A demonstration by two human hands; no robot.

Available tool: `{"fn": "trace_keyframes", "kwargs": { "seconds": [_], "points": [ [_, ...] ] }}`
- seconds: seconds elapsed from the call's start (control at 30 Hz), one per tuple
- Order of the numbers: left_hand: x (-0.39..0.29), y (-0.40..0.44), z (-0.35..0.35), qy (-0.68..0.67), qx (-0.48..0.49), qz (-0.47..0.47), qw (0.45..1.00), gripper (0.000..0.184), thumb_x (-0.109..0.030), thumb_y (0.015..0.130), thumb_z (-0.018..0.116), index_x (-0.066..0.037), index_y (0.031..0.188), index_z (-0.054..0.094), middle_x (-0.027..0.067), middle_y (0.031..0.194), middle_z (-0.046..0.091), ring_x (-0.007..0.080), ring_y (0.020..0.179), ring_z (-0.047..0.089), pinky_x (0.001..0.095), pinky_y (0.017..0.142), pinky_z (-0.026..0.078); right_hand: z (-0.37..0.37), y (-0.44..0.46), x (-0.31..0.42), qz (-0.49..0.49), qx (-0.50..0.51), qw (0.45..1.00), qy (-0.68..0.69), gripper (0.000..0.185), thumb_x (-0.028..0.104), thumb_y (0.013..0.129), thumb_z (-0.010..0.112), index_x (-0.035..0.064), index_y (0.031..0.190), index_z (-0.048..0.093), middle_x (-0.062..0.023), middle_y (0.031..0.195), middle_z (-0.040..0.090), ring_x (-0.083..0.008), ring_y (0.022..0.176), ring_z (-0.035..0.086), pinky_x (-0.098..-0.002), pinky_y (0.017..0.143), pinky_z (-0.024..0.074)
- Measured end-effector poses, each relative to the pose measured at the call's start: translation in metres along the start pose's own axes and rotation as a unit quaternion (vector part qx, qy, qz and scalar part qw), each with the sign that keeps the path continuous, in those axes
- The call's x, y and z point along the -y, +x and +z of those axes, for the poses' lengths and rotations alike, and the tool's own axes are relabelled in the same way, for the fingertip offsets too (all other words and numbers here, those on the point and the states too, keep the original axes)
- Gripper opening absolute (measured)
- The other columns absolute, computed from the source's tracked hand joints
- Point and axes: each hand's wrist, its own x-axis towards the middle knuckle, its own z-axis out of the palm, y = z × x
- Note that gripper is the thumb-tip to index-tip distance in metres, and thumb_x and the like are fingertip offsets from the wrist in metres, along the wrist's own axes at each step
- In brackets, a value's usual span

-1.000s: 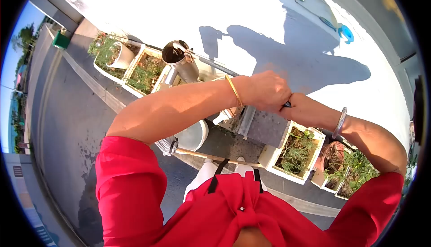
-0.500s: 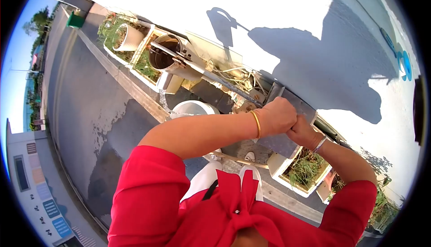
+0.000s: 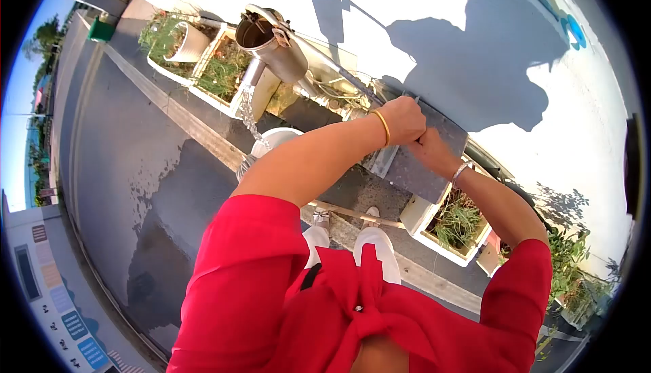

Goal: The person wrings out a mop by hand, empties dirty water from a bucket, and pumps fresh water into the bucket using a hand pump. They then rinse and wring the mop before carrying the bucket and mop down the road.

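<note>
My left hand (image 3: 404,119), with a gold bangle at the wrist, is closed around the end of the long metal pump handle (image 3: 349,79). Pressed beside it, my right hand (image 3: 436,152) is closed too, apparently on the same handle end, though the fingers hide it. The handle runs to the top of a metal hand pump (image 3: 281,54), whose round mouth is open. From its spout (image 3: 253,73) a stream of water (image 3: 248,108) falls into a white bucket (image 3: 274,135). My left forearm covers part of the bucket.
A grey slab (image 3: 434,163) lies beneath my hands. Planter boxes with grass stand on both sides, one at the right (image 3: 458,227) and one at the left (image 3: 220,78). A white wall (image 3: 420,7) rises behind the pump. Wet pavement (image 3: 163,237) spreads to the left.
The water stream has grown thicker. The handle's pump end has shifted across the pump mouth toward the wall. My hands and the pump sit higher in the view, and my head has moved.
</note>
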Motion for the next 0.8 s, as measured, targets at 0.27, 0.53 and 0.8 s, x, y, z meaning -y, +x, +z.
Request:
{"fn": "trace_keyframes", "kwargs": {
  "seconds": [0.27, 0.53, 0.8],
  "points": [
    [-0.013, -0.03, -0.175, -0.189, -0.03, 0.038, 0.981, 0.017, -0.02, 0.069, 0.059, -0.003, 0.071, 0.06, 0.0136, 0.06, 0.058, 0.029, 0.056, 0.058, 0.0358, 0.052, 0.046, -0.138, -0.05, 0.205, 0.207, 0.157, 0.963, -0.078, 0.026, 0.023, 0.079, 0.051, -0.0015, 0.072, 0.055, -0.0014, 0.052, 0.045, -0.0107, 0.046, 0.043, -0.0274, 0.044, 0.0354],
    [-0.008, -0.004, -0.129, -0.123, -0.039, 0.016, 0.992, 0.017, -0.018, 0.068, 0.055, -0.004, 0.06, 0.06, 0.0122, 0.058, 0.059, 0.0287, 0.055, 0.058, 0.0366, 0.053, 0.047, -0.121, -0.035, 0.128, 0.153, 0.135, 0.979, -0.017, 0.025, 0.016, 0.078, 0.051, -0.0074, 0.082, 0.057, -0.0094, 0.063, 0.055, -0.0139, 0.057, 0.048, -0.0296, 0.057, 0.0416],
    [0.01, 0.024, -0.053, -0.141, -0.04, 0.007, 0.989, 0.015, -0.016, 0.067, 0.055, -0.006, 0.058, 0.061, 0.0105, 0.06, 0.06, 0.0257, 0.058, 0.061, 0.0361, 0.052, 0.047, -0.076, 0.002, 0.007, -0.023, 0.121, 0.991, 0.057, 0.018, 0.009, 0.075, 0.051, -0.0057, 0.083, 0.057, -0.0227, 0.073, 0.058, -0.033, 0.065, 0.056, -0.0356, 0.062, 0.0447]
  ]
}}
